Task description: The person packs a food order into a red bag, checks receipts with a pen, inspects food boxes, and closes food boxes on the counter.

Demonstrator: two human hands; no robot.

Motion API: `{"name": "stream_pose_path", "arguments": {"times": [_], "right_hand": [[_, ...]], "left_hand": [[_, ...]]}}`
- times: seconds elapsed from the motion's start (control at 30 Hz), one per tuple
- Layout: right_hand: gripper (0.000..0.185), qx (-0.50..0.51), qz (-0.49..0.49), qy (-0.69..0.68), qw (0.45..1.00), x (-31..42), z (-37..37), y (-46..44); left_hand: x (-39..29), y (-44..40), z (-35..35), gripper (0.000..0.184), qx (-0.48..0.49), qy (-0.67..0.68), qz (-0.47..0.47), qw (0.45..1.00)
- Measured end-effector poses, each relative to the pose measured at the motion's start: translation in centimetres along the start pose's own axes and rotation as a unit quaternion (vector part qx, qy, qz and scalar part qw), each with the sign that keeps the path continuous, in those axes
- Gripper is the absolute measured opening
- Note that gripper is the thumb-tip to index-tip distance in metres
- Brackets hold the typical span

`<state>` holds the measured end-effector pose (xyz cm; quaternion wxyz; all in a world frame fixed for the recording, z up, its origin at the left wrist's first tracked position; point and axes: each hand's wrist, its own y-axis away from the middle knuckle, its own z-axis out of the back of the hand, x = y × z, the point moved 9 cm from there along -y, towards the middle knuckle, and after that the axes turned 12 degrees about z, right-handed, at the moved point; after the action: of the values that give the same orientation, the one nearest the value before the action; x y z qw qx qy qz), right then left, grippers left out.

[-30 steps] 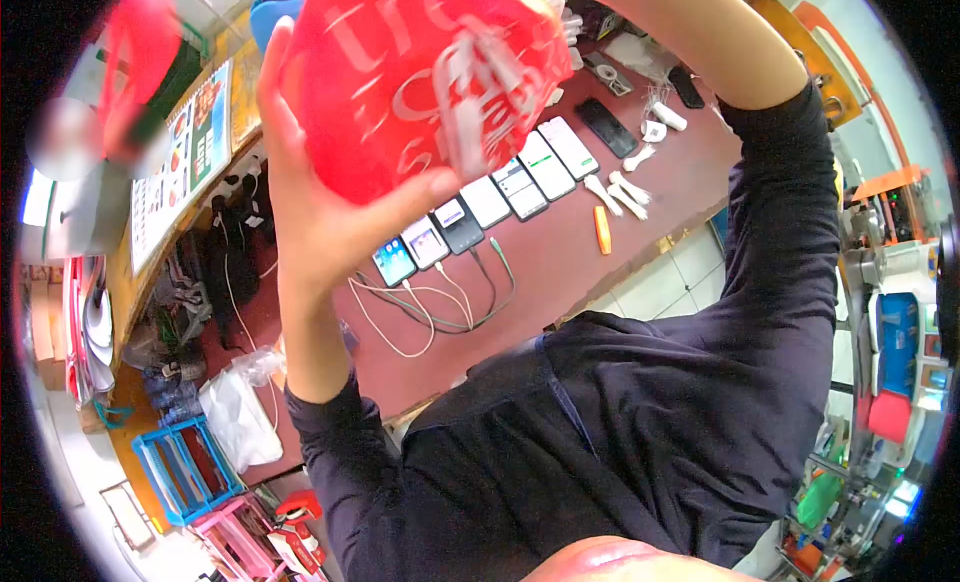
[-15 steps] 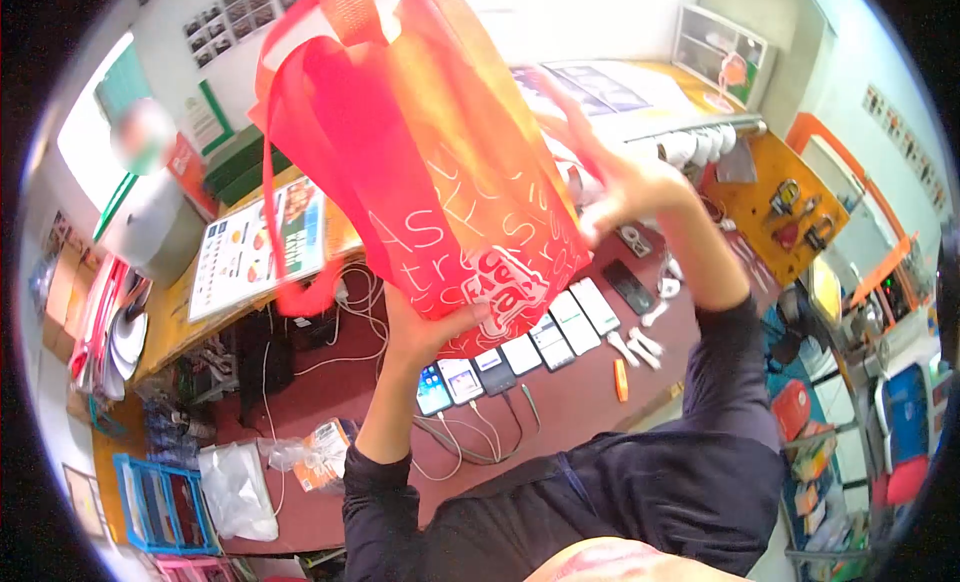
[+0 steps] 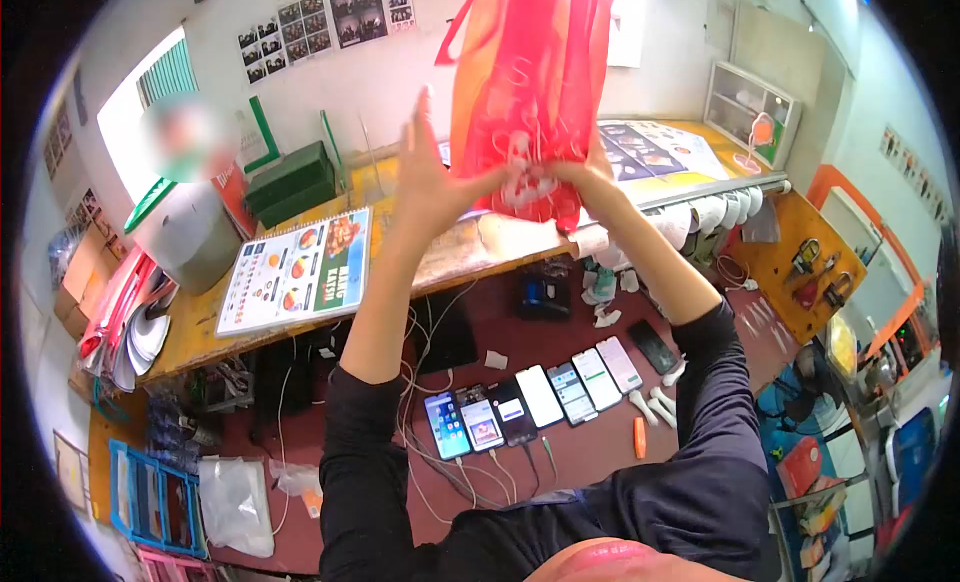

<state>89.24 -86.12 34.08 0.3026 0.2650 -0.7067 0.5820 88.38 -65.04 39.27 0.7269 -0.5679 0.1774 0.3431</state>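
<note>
A red and orange tote bag (image 3: 530,92) with white lettering is raised over the counter, its top reaching past the upper edge of the head view. My right hand (image 3: 590,182) grips its lower right part, thumb in front and fingers partly hidden behind. On the left side my left hand (image 3: 430,187) is open, fingers stretched upward and apart from the bag. Its thumb reaches the bag's lower front and seems to touch it. Below both hands, several phones (image 3: 540,395) lie in a row on the dark red desk (image 3: 600,472), some with cables plugged in.
A spiral-bound menu board (image 3: 295,272) lies on the wooden counter (image 3: 440,267) beside a grey bin (image 3: 185,237). Green boxes (image 3: 290,187) stand behind it. An orange cutter (image 3: 640,438) and white plastic pieces (image 3: 655,407) lie right of the phones. Paper rolls (image 3: 700,222) hang along the counter edge.
The bag has moved up and to the right, away from me, and turned. My left hand has loosened from its lower edge; my right hand has closed on it. The view has shifted.
</note>
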Motion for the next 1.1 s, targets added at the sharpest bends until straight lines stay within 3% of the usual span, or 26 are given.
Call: {"name": "stream_pose_path", "arguments": {"times": [0.03,0.13,0.23,0.33,0.43,0.5,0.6,0.73,0.83,0.93,1.03,1.07,1.1], "right_hand": [[0.099,0.014,0.07,0.021,0.997,0.7,0.3,-2.3],[0.106,-0.002,0.252,0.219,0.943,1.2,2.0,-5.9],[0.113,-0.022,0.211,0.269,0.94,-2.3,3.8,-7.4],[0.119,-0.044,0.201,0.324,0.923,-6.3,4.9,-8.4],[0.121,-0.065,0.16,0.323,0.93,-9.1,5.0,-7.6],[0.122,-0.064,0.176,0.303,0.935,-10.4,4.7,-7.5],[0.121,-0.034,0.06,0.434,0.898,-10.3,4.0,-7.1],[0.114,0.017,0.065,0.398,0.915,-12.3,3.1,-7.2],[0.111,-0.001,0.067,0.507,0.859,-12.2,3.6,-7.1],[0.11,-0.041,0.131,0.58,0.803,-11.2,3.1,-6.5],[0.109,0.023,0.019,0.46,0.887,-12.8,3.6,-6.8],[0.109,-0.033,0.101,0.585,0.804,-11.8,3.6,-6.8],[0.109,-0.03,0.094,0.582,0.807,-11.7,3.6,-6.7]], "left_hand": [[-0.5,-0.3,1.7,0.08,-0.115,-0.062,-0.066,0.989],[2.6,0.4,3.8,0.077,-0.133,-0.123,-0.073,0.981],[9.6,1.8,4.3,0.073,-0.169,-0.259,0.009,0.951],[13.0,3.2,3.9,0.065,-0.179,-0.304,0.018,0.936],[11.3,3.7,4.1,0.059,-0.206,-0.252,-0.055,0.944],[12.0,3.5,3.4,0.057,-0.186,-0.261,-0.05,0.946],[12.4,3.0,2.8,0.056,-0.178,-0.255,-0.051,0.949],[12.5,3.2,2.5,0.055,-0.167,-0.252,-0.052,0.952],[12.9,3.3,2.6,0.055,-0.162,-0.242,-0.045,0.956],[13.0,3.3,2.6,0.055,-0.157,-0.249,-0.041,0.955],[13.3,3.2,2.6,0.055,-0.161,-0.251,-0.047,0.953],[13.3,3.1,2.6,0.055,-0.161,-0.245,-0.046,0.955],[13.3,3.2,2.6,0.055,-0.16,-0.241,-0.044,0.956]]}}
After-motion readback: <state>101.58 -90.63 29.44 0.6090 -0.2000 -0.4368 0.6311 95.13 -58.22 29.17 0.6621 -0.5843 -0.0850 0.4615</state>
